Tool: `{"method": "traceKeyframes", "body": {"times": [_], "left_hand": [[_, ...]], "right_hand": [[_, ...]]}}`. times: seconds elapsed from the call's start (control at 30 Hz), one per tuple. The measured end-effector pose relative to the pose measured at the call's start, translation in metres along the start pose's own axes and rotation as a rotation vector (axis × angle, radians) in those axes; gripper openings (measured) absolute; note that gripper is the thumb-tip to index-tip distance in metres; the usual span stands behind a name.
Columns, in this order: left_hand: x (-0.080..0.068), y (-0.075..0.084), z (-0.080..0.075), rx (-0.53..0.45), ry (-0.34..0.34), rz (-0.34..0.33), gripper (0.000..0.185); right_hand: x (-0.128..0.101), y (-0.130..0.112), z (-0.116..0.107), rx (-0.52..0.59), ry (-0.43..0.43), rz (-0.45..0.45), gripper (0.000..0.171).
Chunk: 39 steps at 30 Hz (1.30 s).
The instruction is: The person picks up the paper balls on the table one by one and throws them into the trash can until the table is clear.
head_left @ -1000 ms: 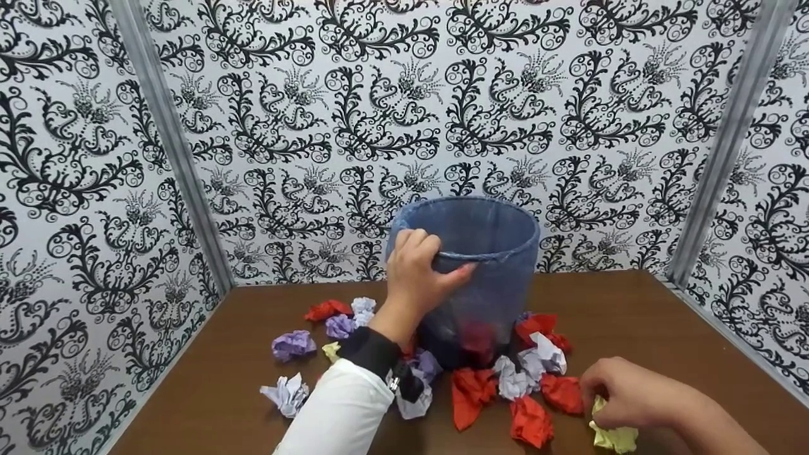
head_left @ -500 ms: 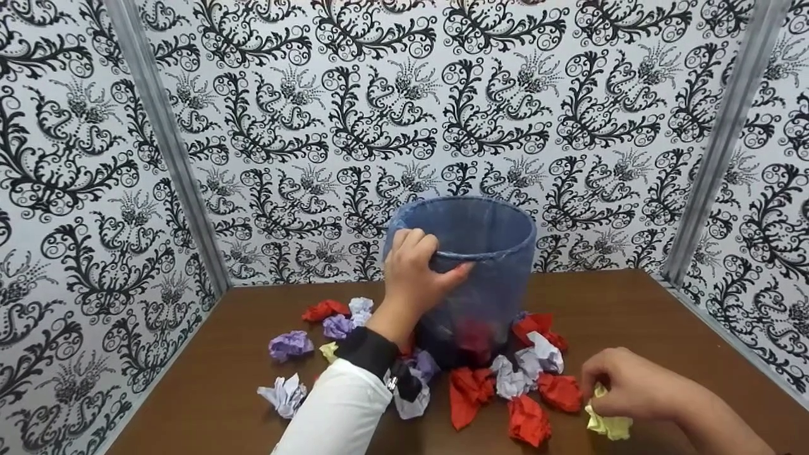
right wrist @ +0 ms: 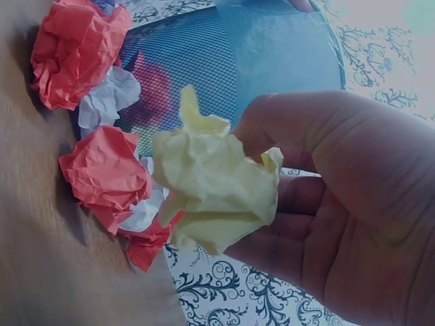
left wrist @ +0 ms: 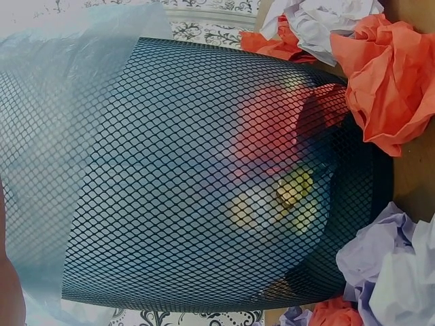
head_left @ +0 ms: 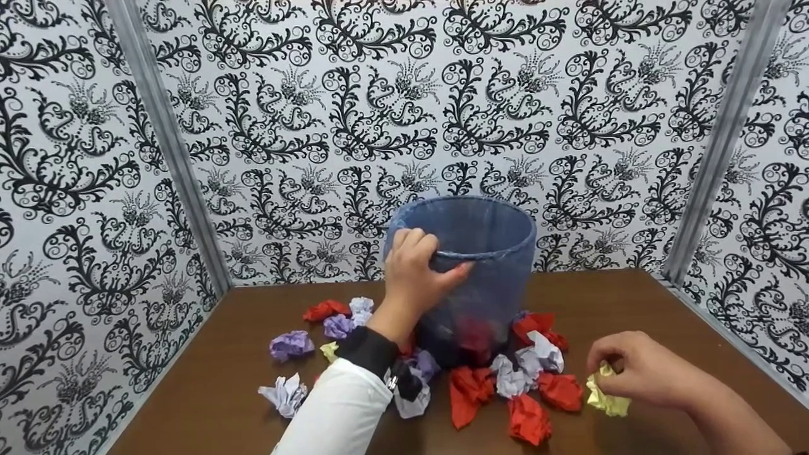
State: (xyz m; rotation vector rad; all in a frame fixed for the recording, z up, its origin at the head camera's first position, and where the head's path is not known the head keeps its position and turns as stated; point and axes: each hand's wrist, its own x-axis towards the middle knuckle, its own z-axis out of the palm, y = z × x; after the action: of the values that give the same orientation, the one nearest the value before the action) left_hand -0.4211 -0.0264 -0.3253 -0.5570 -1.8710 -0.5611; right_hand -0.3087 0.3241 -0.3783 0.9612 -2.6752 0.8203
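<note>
Head view: left hand (head_left: pixel 417 268) grips the near rim of the mesh bin (head_left: pixel 486 265), fingers curled over the edge, thumb on the outside. The bin stands upright on the brown desk (head_left: pixel 208 379), lined with a blue bag, close to the patterned back wall (head_left: pixel 379 95). Right hand (head_left: pixel 635 370) is just above the desk at right, fingers closed on a yellow paper ball (head_left: pixel 607 398), which sits right of the bin, clear of it. Crumpled paper lies all round the bin's base: red balls (head_left: pixel 531 417), white ones (head_left: pixel 287 395), purple ones (head_left: pixel 291 344).

Left wrist view: the bin's mesh wall (left wrist: pixel 190 176) fills the frame, blue liner (left wrist: pixel 61 102) over the rim. Red and yellowish paper shows through the mesh at the bottom. Orange-red (left wrist: pixel 391 75) and pale purple (left wrist: pixel 377 251) balls lie against the base. The hand itself is barely visible here.

Right wrist view: right hand pinches the yellow ball (right wrist: pixel 214 183) between thumb (right wrist: pixel 306 115) and fingers, lifted off the desk. Behind it are the bin and red balls (right wrist: pixel 102 176) beside its base.
</note>
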Motion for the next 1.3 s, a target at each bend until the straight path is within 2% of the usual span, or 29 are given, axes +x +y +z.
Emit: {"method": "traceKeyframes", "body": {"times": [0.33,0.5,0.67,0.93,1.13,1.3], "left_hand": [[0.0,0.0,0.002,0.007,-0.002,-0.008,0.058],[0.001,0.0,0.001,0.009,0.017,0.007,0.058],[0.002,0.001,0.001,0.003,-0.005,0.003,0.058],[-0.001,0.0,0.0,0.009,-0.001,0.0,0.058],[-0.001,0.001,0.002,-0.006,-0.008,0.001,0.059],[0.0,0.0,0.001,-0.005,-0.003,-0.004,0.059]], "right_hand": [[-0.002,0.004,-0.006,0.072,0.109,0.033,0.026],[0.001,0.005,-0.006,0.061,0.19,0.02,0.027],[0.003,0.003,-0.009,0.059,0.244,0.059,0.025],[0.004,-0.002,-0.014,0.112,0.325,0.077,0.021],[0.01,-0.007,-0.028,0.076,0.386,0.081,0.019],[0.028,-0.015,-0.049,0.07,0.373,0.095,0.014]]}}
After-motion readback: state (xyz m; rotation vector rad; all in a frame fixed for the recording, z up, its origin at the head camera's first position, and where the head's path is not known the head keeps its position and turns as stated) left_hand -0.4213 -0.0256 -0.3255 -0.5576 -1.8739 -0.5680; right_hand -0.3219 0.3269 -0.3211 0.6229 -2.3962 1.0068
